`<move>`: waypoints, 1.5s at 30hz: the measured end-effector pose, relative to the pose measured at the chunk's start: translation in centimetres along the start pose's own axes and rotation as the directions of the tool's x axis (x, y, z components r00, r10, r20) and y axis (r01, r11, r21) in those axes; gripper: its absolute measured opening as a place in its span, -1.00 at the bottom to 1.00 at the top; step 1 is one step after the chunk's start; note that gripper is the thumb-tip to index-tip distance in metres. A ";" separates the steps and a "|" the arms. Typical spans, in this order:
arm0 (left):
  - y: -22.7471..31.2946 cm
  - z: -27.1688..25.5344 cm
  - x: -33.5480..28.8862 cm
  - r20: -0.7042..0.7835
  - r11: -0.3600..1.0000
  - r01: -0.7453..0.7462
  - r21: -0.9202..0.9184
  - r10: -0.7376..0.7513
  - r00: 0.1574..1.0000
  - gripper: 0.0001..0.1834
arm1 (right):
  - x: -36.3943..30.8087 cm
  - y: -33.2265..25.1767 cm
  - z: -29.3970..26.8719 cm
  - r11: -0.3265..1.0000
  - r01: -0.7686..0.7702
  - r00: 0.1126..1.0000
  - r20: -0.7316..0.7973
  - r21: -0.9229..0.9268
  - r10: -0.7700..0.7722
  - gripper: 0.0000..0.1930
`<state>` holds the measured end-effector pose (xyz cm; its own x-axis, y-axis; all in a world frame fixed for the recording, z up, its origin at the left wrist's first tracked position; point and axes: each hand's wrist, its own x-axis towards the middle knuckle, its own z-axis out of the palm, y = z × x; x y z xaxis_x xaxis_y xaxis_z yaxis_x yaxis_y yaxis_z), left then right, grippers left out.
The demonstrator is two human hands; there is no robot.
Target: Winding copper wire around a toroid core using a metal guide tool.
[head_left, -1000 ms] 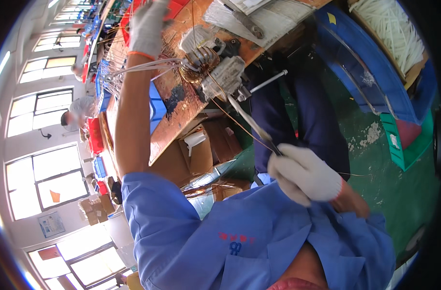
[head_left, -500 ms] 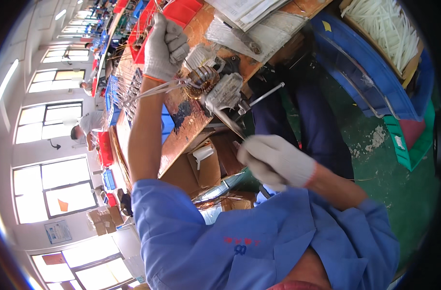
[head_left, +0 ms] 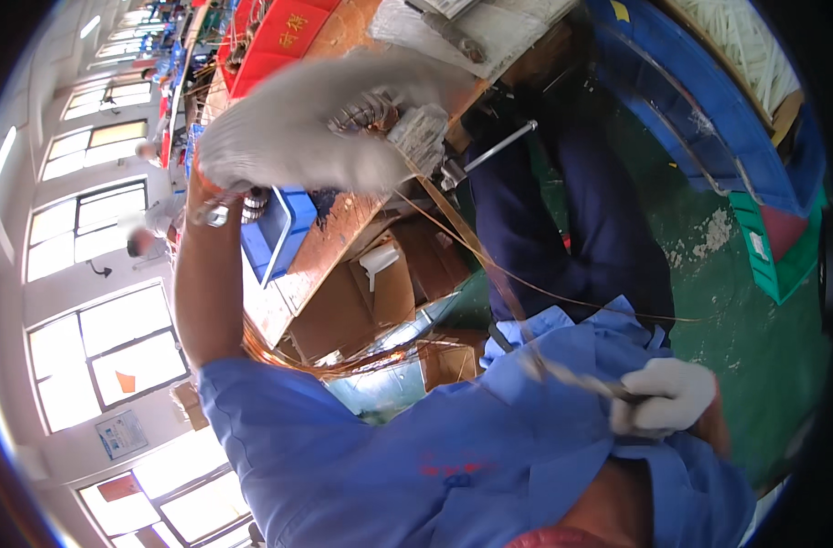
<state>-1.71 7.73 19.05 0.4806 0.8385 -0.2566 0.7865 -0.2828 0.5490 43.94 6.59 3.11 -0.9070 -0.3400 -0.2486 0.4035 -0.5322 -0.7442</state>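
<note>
My left hand (head_left: 298, 123), in a pale knit glove, is smeared by motion over the wire-wound coil (head_left: 369, 111) on the bench. Its fingers and thumb reach out to either side, and the coil shows in the gap; whether they touch it I cannot tell. Beside the coil is a block (head_left: 420, 137) in pale wrapping. My right hand (head_left: 667, 399), gloved too, is closed at the lower right, before my blue jacket. It grips a long brownish strand (head_left: 503, 283), blurred near the hand, that stretches taut from the coil area. Its exact kind is unclear.
A metal clamp bar (head_left: 500, 146) juts from the bench edge. An open blue bin (head_left: 279, 233) and red trays (head_left: 284, 41) are on the bench (head_left: 330, 242). At right stand a large blue crate (head_left: 672, 119) and a green bin (head_left: 768, 247). Cardboard boxes (head_left: 371, 292) lie underneath.
My left hand has come off the white leads it pulled in a fist and spread over the coil. My right hand has swung down and right, drawing the strand out long.
</note>
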 end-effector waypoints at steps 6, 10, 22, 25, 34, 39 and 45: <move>-2.6 -1.5 0.6 -0.098 0.674 0.038 -0.737 -0.162 0.982 -0.49 | 7.3 -2.4 -2.5 0.974 0.177 0.965 -0.219 0.140 -0.143 -0.73; -11.5 -0.7 -2.5 -0.412 0.348 -0.250 -0.904 -0.549 0.727 -0.50 | 18.0 -6.9 -0.5 0.754 0.263 0.963 -0.120 0.602 -0.239 -0.65; 1.5 -0.7 0.0 -0.300 0.970 0.244 -0.002 -0.233 0.925 -0.07 | 3.9 1.7 -0.9 0.904 0.092 0.994 0.014 0.418 -0.108 -0.77; 5.5 -0.1 5.9 0.542 0.956 0.294 -0.016 -0.238 0.806 -0.27 | 1.1 1.8 -0.6 0.936 0.068 0.992 -0.121 0.345 -0.027 -0.77; -8.2 0.1 2.5 -0.436 0.543 -0.015 -0.839 -0.657 0.616 -0.48 | 19.0 -8.1 0.4 0.652 0.332 0.941 -0.193 0.682 -0.278 -0.64; -13.5 5.4 -3.1 -0.384 0.423 0.205 -0.883 -0.901 0.203 -0.51 | 26.5 -8.2 0.1 0.517 0.430 0.851 -0.141 0.740 -0.506 -0.59; -0.2 -0.3 0.7 -0.321 0.968 0.215 -0.129 -0.246 0.915 -0.41 | 6.6 0.2 0.1 0.716 0.071 0.994 0.008 0.695 -0.106 -0.66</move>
<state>-1.66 8.47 19.00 0.1215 0.9859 -0.1150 0.8148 -0.0329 0.5788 38.07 4.17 1.46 -0.9437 -0.2876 -0.1633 0.3083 -0.9437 -0.1198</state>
